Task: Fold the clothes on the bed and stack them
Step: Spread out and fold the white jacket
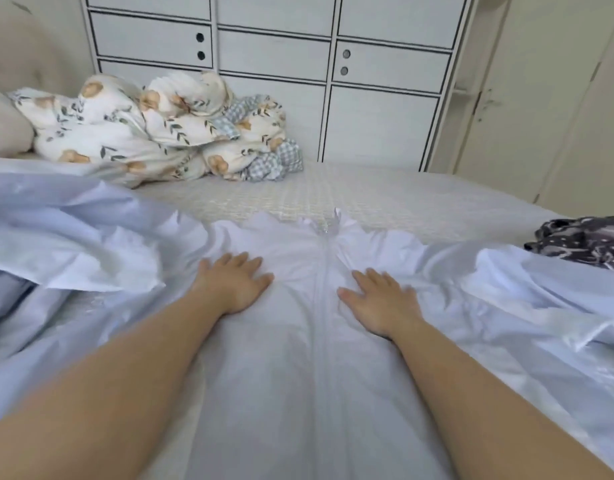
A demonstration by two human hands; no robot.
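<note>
Pale blue garment (298, 358) lies spread across the bed (385, 192), filling the centre and lower part of the frame, its front seam running up the middle to a rumpled collar at the centre. A person leans over it with both bare arms outstretched: the left hand (234, 284) rests flat on the cloth just left of the seam, fingers straight and slightly spread, while the right hand (380, 301) presses flat just right of it, fingers likewise extended and holding nothing. A bunched floral duvet (153, 126) sits at upper left, a dark patterned garment (586, 239) lies at the right edge, and a white wardrobe (274, 53) stands behind the bed.
</note>
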